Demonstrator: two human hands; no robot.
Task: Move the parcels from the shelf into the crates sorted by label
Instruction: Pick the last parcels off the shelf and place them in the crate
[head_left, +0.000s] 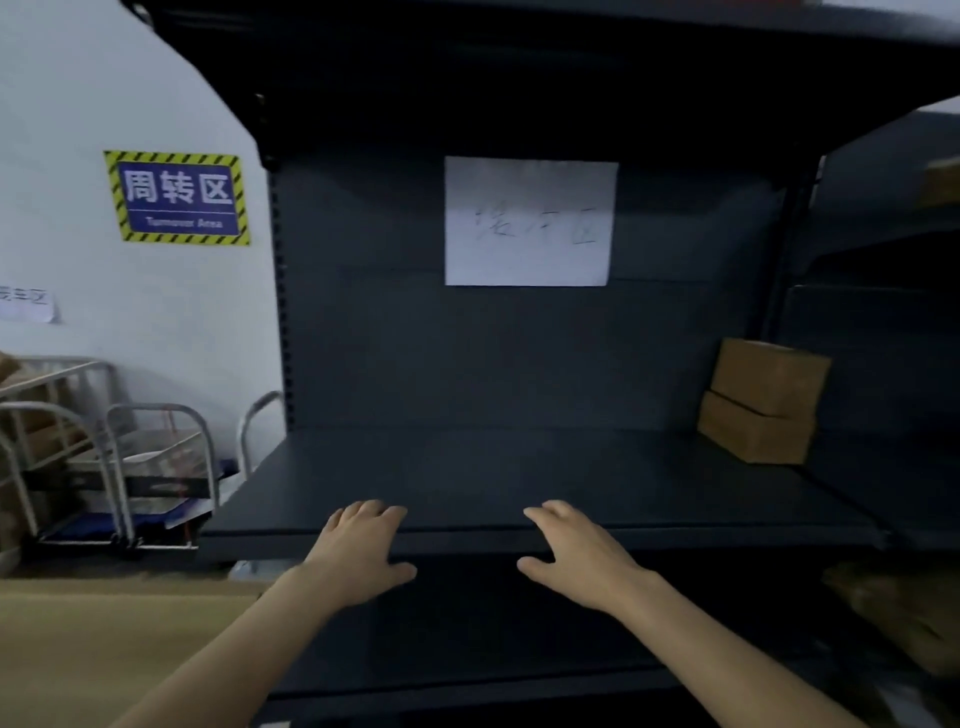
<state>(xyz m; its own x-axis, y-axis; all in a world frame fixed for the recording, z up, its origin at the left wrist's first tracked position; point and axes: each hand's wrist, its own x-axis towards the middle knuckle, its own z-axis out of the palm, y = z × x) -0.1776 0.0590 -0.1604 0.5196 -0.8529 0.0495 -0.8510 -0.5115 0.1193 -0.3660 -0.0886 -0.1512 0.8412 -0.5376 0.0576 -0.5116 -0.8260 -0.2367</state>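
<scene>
A dark metal shelf (519, 467) fills the view in front of me. Two brown cardboard parcels are stacked at its far right, the upper parcel (769, 376) resting on the lower parcel (753, 434). My left hand (358, 551) and my right hand (576, 553) lie over the shelf's front edge near the middle, fingers spread, holding nothing. Both hands are well left of the parcels. No crate is in view.
A white handwritten paper (530, 221) hangs on the shelf's back panel. A blue wall sign (176, 197) is at the left, with metal trolleys (119, 467) below it. Another brown parcel (898, 613) lies on the lower right shelf. A tan surface (104, 649) lies at lower left.
</scene>
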